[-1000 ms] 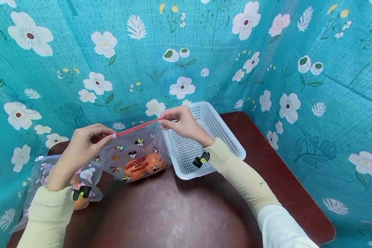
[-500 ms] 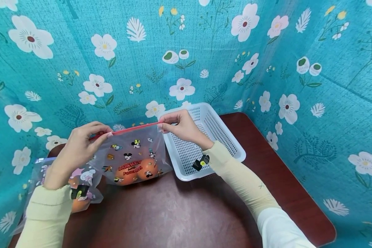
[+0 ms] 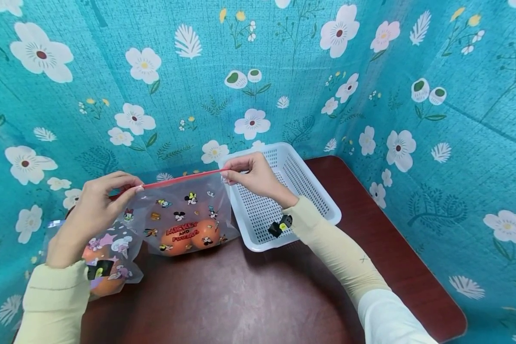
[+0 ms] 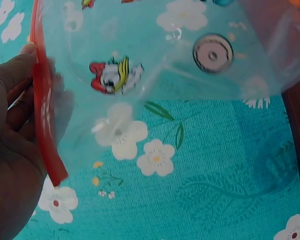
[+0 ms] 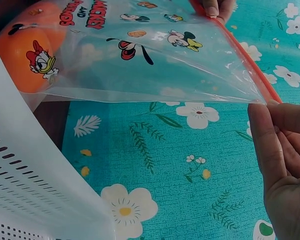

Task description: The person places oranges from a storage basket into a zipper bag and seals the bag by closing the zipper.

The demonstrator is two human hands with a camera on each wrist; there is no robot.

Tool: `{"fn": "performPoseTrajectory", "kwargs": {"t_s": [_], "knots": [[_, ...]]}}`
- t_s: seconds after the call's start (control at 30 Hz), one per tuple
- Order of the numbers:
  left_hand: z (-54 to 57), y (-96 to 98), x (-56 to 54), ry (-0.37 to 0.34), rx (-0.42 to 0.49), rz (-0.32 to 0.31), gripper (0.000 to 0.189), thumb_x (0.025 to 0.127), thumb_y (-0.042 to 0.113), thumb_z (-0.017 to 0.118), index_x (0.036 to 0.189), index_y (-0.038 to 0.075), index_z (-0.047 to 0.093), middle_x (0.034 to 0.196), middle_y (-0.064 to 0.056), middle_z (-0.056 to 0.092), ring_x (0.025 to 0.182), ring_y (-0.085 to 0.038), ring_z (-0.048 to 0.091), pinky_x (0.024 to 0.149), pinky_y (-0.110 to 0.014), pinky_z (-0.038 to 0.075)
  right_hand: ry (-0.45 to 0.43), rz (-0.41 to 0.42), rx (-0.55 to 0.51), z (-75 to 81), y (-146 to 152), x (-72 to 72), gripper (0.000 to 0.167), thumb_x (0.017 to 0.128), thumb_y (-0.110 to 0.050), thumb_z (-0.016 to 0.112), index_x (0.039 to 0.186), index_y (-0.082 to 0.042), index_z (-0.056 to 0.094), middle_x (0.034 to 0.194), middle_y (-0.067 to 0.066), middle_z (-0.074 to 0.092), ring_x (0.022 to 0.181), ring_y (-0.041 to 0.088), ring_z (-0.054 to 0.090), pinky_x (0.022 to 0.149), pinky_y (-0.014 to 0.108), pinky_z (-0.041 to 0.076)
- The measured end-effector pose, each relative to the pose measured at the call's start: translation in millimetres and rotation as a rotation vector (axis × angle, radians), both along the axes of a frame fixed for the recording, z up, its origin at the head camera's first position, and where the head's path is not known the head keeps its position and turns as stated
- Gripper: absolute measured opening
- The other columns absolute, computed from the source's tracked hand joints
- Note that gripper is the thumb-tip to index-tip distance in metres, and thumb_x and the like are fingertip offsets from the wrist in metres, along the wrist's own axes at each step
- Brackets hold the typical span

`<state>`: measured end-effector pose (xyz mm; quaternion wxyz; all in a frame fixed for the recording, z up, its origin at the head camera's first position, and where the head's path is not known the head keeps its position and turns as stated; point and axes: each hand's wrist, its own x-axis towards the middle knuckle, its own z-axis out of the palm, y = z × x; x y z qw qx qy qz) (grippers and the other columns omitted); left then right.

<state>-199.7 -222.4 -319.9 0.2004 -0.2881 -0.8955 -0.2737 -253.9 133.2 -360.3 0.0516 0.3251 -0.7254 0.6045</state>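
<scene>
A clear zip bag [image 3: 185, 197] with cartoon prints hangs upright between both hands, its red zip strip [image 3: 180, 179] stretched taut. Orange round fruits [image 3: 209, 231] lie in its bottom, close over the table. My left hand [image 3: 96, 203] pinches the strip between thumb and fingers, near its left end; in the left wrist view a short length of the red strip [image 4: 51, 155] runs on past the thumb. At the opposite corner my right hand [image 3: 258, 176] pinches the strip's end [image 5: 272, 95] between thumb and fingertips.
Beneath the left forearm lies a second printed zip bag [image 3: 126, 255] with orange fruits [image 3: 107, 285], partly hidden. A pale perforated basket [image 3: 260, 247] stands behind the right wrist. The dark wooden table [image 3: 249, 296] meets a floral teal cloth [image 3: 189, 95] at the back.
My left hand has slid leftward along the red strip toward its left end. The bag has shifted slightly left and down from a second ago. My right hand has barely moved.
</scene>
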Motion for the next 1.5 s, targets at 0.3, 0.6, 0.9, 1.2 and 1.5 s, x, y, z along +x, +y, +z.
{"fn": "performPoseTrajectory", "kwargs": {"t_s": [0.3, 0.6, 0.9, 1.2, 1.5], "knots": [[1.1, -11.2, 1.7, -0.024, 0.01, 0.035, 0.014, 0.09, 0.001, 0.074, 0.102, 0.007, 0.076, 0.101, -0.007, 0.072, 0.084, 0.011, 0.053, 0.069, -0.002, 0.044, -0.063, -0.036, 0.015, 1.2, 1, 1.1, 0.012, 0.094, 0.001, 0.067, 0.099, 0.007, 0.076, 0.089, 0.023, 0.075, 0.075, 0.019, 0.074, 0.072, 0.037, 0.061], [-2.7, -36.6, 8.1, 0.031, 0.042, 0.071, 0.017, 0.086, -0.005, 0.075, 0.102, 0.002, 0.076, 0.099, -0.009, 0.071, 0.082, 0.017, 0.05, 0.075, 0.002, 0.041, -0.066, -0.001, 0.001, 2.8, 5, 1.8, 0.009, 0.094, -0.002, 0.07, 0.094, 0.004, 0.076, 0.086, 0.017, 0.076, 0.076, 0.02, 0.074, 0.072, 0.038, 0.062], [-7.4, -57.1, 16.0, 0.017, 0.113, 0.093, 0.021, 0.086, -0.01, 0.073, 0.105, -0.003, 0.075, 0.101, 0.028, 0.059, 0.087, 0.019, 0.052, 0.08, 0.0, 0.039, -0.073, 0.001, -0.004, 4.5, 7, 1.8, 0.008, 0.093, -0.002, 0.071, 0.094, 0.004, 0.076, 0.086, 0.014, 0.077, 0.075, 0.018, 0.074, 0.072, 0.039, 0.062], [-2.8, -52.2, 24.0, 0.047, 0.073, 0.133, 0.021, 0.086, -0.01, 0.072, 0.106, -0.004, 0.072, 0.098, -0.012, 0.067, 0.08, 0.023, 0.048, 0.074, 0.003, 0.04, -0.101, 0.002, -0.015, 6.5, 6, 2.3, 0.008, 0.093, 0.0, 0.071, 0.095, 0.006, 0.075, 0.087, 0.018, 0.076, 0.075, 0.019, 0.074, 0.072, 0.04, 0.062], [-6.9, -44.5, 39.0, 0.027, 0.21, 0.14, 0.015, 0.093, -0.004, 0.068, 0.108, -0.001, 0.071, 0.089, 0.03, 0.061, 0.074, 0.017, 0.058, 0.062, -0.003, 0.044, -0.134, 0.109, -0.009, 12.6, 9, 12.4, 0.008, 0.092, 0.002, 0.069, 0.097, 0.008, 0.072, 0.084, 0.013, 0.075, 0.073, 0.02, 0.073, 0.071, 0.043, 0.062]]}}
